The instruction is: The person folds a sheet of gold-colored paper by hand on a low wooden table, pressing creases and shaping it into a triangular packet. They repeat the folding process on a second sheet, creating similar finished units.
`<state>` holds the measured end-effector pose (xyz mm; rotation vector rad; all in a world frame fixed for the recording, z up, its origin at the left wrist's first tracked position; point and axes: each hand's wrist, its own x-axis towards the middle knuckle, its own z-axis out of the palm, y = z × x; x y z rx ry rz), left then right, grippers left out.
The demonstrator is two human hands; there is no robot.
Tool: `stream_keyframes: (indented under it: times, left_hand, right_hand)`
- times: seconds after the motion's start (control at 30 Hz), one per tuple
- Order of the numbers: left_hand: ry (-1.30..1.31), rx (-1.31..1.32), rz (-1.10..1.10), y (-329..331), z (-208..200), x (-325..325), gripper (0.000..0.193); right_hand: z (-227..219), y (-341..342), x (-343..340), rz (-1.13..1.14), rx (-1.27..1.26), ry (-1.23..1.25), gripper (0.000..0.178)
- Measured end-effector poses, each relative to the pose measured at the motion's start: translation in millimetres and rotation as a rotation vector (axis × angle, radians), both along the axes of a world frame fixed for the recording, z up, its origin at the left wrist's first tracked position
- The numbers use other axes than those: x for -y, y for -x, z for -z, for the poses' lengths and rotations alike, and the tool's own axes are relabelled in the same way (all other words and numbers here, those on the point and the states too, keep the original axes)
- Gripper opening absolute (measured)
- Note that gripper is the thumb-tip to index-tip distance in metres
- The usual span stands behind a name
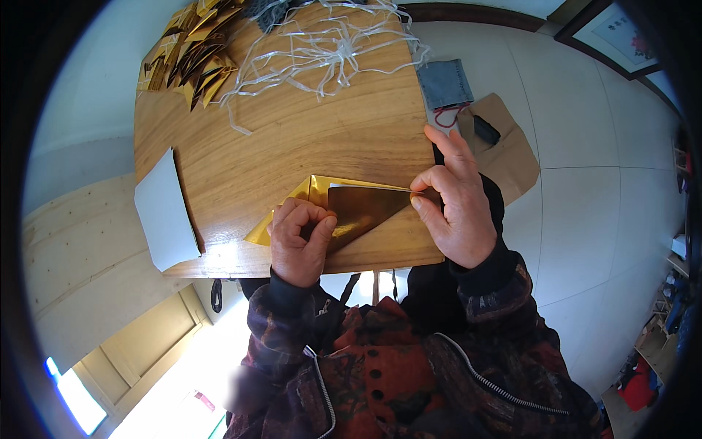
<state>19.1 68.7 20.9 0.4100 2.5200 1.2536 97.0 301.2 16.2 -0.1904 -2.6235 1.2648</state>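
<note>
Along the near edge of the wooden tabletop [307, 135], holds folded gold paper [369, 212] close to the body, probably for easier control. Pinches it with curled left hand [301, 234], and at its right tip between thumb and forefinger of the right hand [459, 208], with remaining fingers extended, apparently to keep the fold taut.

I have one shiny gold foil sheet [373, 208] at the near edge of the counter [329, 135], creased and folded over on itself. Its broad upper layer looks dark bronze in the shade, with a thin white strip along its far side and brighter gold behind. One bright corner juts left past my left fingers [296, 212], which pinch the layer; the tapered right end sits between my right fingers [436, 178].
</note>
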Motion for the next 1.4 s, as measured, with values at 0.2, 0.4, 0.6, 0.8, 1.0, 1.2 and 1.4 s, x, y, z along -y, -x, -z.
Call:
stream_keyframes:
  times: [0.2, 0.4, 0.6, 0.8, 1.0, 1.2, 1.4]
  left_hand:
    - [0.012, -0.061, 0.063, 1.7, -1.8, 1.4, 0.010]
    - [-0.006, -0.050, 0.052, 1.4, -1.5, 0.9, 0.010]
    - [-0.011, -0.044, 0.040, 1.0, -1.6, 0.1, 0.010]
    - [0.019, -0.075, 0.023, 1.1, -1.4, -2.8, 0.011]
    - [0.113, -0.102, 0.029, 0.2, -3.4, -5.6, 0.011]
    - [0.187, -0.160, 0.048, -0.4, -4.0, -8.3, 0.011]
    - [0.196, -0.269, 0.085, -0.2, -5.0, -10.7, 0.015]
  right_hand:
    - [0.3, -0.4, -0.2, -0.003, -0.004, -0.002, 0.018]
    - [2.8, 0.7, 1.8, 0.031, -0.012, -0.094, 0.017]
    - [3.0, 1.3, 0.8, 0.016, -0.029, -0.108, 0.017]
    - [3.5, 3.6, 1.5, 0.018, -0.016, -0.102, 0.017]
    - [2.8, 4.1, 3.3, 0.077, -0.005, 0.003, 0.019]
    - [5.0, 5.4, 1.8, 0.096, -0.020, -0.041, 0.023]
    - [4.7, 5.1, 0.9, 0.091, -0.024, -0.050, 0.021]
